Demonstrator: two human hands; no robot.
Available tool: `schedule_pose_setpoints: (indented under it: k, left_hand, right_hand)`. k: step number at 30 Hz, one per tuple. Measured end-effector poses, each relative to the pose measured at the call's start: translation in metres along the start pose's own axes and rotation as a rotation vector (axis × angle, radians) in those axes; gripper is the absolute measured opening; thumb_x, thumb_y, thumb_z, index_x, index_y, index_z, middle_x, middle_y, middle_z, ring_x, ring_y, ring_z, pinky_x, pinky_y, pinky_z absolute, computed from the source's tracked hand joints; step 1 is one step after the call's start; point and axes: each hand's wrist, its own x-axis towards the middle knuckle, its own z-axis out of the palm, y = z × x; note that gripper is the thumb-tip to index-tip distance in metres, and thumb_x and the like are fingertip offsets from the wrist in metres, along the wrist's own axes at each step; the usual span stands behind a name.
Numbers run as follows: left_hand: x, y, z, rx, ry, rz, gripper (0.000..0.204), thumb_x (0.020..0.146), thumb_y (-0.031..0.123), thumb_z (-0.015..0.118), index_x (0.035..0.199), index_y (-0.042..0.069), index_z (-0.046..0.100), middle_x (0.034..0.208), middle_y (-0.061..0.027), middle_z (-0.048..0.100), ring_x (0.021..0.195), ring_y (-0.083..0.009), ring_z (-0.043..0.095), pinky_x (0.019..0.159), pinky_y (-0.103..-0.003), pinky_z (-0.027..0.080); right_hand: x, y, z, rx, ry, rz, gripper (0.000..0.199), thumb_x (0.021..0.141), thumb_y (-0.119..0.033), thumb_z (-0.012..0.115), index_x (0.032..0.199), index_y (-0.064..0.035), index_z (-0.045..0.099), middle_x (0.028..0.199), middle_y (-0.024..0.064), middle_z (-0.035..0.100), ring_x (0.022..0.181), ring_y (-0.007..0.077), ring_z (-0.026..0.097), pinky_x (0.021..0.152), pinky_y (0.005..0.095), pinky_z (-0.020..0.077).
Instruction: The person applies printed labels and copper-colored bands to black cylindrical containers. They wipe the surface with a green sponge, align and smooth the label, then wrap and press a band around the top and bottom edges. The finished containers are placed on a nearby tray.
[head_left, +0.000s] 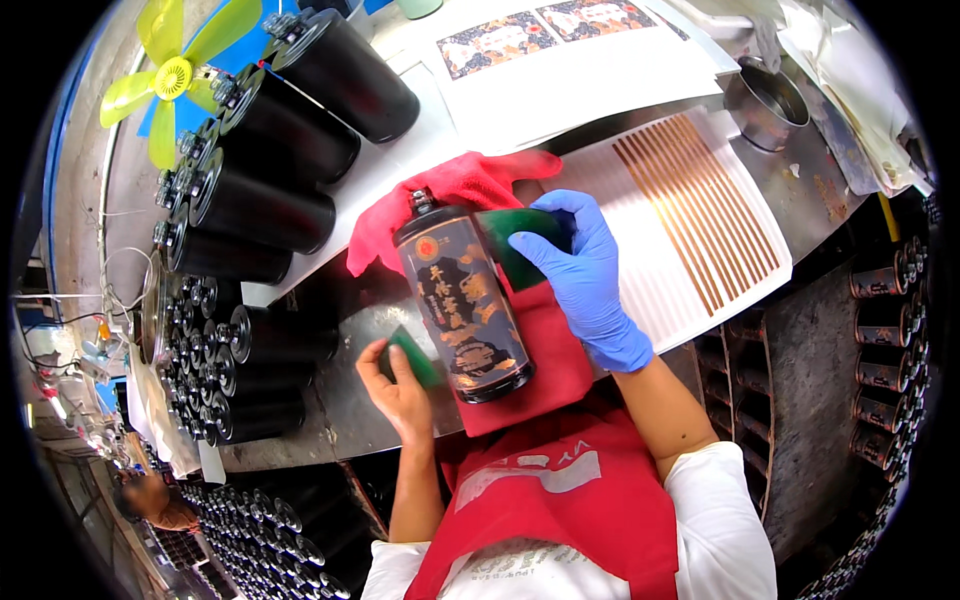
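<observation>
A black bottle (pixel 465 300) with a gold-and-grey decorated front lies on a red cloth (pixel 562 350), its neck pointing away from me. My right hand (pixel 588 268), in a blue glove, is closed on a dark green flexible scraper (pixel 512 242) at the bottle's right side. Whether that scraper touches the bottle, I cannot tell. Bare, my left hand (pixel 400 390) pinches a smaller green scraper (pixel 416 358) between thumb and fingers, just left of the bottle's lower half. The bottle's underside is hidden.
Plain black bottles (pixel 268 205) stand crowded along the left, near a yellow-green fan (pixel 172 78). A white sheet with brown strips (pixel 700 215) lies at right, a metal pot (pixel 768 100) behind it. Printed sheets (pixel 545 40) are at the back. Decorated bottles (pixel 880 370) fill racks at far right.
</observation>
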Motion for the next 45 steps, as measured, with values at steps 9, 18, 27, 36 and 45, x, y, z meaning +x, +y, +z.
schedule_pose_setpoints:
  k: [9,18,27,36,45]
  left_hand:
    - [-0.025,0.054,-0.023,0.004,-0.376,0.422,0.073,0.083,0.040,0.062,0.136,0.000,0.031,0.141,-0.0235,0.030,0.127,-0.0343,0.034,0.103,-0.042,0.026]
    - [-0.039,0.028,-0.012,0.023,-0.341,0.381,0.061,0.078,-0.014,0.053,0.134,-0.011,0.031,0.117,-0.0221,0.056,0.104,-0.0244,0.057,0.091,-0.031,0.043]
    - [-0.024,0.027,-0.017,0.132,-0.466,0.438,0.053,0.069,-0.010,0.063,0.120,-0.011,0.048,0.127,-0.0311,0.045,0.110,-0.0378,0.055,0.087,-0.033,0.047]
    - [-0.024,0.037,-0.014,0.051,-0.310,0.561,0.051,0.063,-0.007,0.066,0.112,-0.013,0.054,0.114,-0.0319,0.054,0.096,-0.0367,0.062,0.079,-0.034,0.052]
    - [-0.016,0.048,-0.014,-0.023,-0.215,0.658,0.052,0.061,0.007,0.079,0.106,-0.009,0.058,0.103,-0.0260,0.061,0.092,-0.0353,0.064,0.077,-0.036,0.053]
  right_hand:
    - [-0.081,-0.026,-0.040,-0.185,-0.518,-0.232,0.022,0.065,0.000,0.073,0.086,-0.0077,0.069,0.085,0.0067,0.064,0.078,0.0207,0.062,0.070,0.0311,0.0492]
    - [-0.070,-0.006,-0.025,-0.195,-0.469,-0.362,0.024,0.063,0.002,0.074,0.084,-0.0076,0.067,0.087,0.0058,0.064,0.081,0.0230,0.061,0.071,0.0327,0.0492]
    - [0.060,-0.043,0.032,-0.232,-0.224,0.107,0.017,0.074,-0.005,0.068,0.089,0.0014,0.064,0.084,0.0081,0.064,0.076,0.0132,0.059,0.068,0.0266,0.0475]
    - [-0.054,-0.056,0.004,-0.695,-0.768,-0.553,0.024,0.063,-0.010,0.074,0.085,-0.0157,0.069,0.080,0.0023,0.064,0.069,0.0190,0.061,0.059,0.0302,0.0470]
    - [0.008,-0.050,0.034,-0.722,-0.499,-0.762,0.021,0.068,-0.005,0.072,0.088,-0.0081,0.067,0.079,0.0027,0.061,0.075,0.0157,0.059,0.066,0.0285,0.0475]
